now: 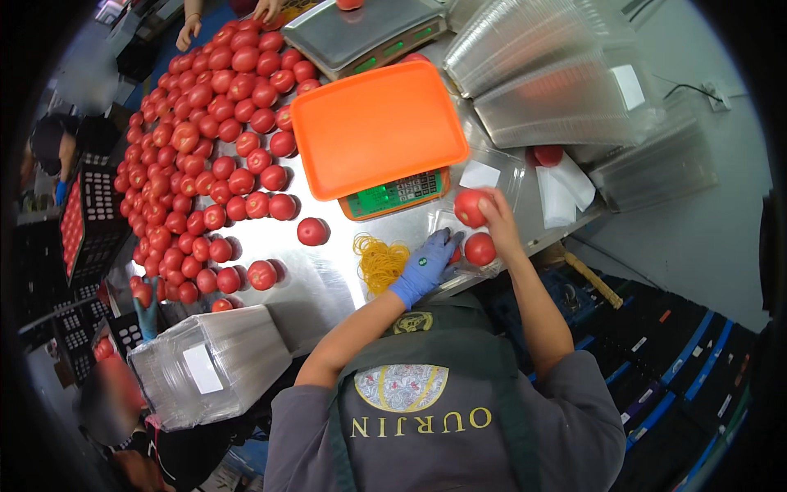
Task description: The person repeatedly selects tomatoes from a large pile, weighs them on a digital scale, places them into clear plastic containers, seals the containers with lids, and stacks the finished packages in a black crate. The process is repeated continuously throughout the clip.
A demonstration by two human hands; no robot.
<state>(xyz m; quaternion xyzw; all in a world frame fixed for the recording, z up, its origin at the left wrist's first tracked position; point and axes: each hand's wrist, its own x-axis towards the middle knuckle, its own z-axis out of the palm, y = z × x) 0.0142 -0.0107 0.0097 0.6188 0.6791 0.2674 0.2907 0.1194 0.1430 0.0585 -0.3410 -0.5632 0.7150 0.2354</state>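
Observation:
My right hand [504, 226] is bare and closed round a red tomato [471, 207], held over a clear plastic box [443, 220] at the table's near edge. Just below it, a second tomato [480, 248] sits in the clear plastic. My left hand [422, 266] wears a blue glove and curls over another tomato [455, 256], of which only a small red part shows. Beside the glove lies a pile of yellow rubber bands [380, 264]. An orange tray [379, 131] rests on a scale with a green display [395, 195], beyond my hands.
A big heap of tomatoes [205, 123] covers the table's left side, one tomato [311, 231] apart. Stacked clear boxes stand at right [557, 90] and near left [217, 365]. A second scale [361, 33] is at the back. Other people's hands [188, 33] reach in from the far side.

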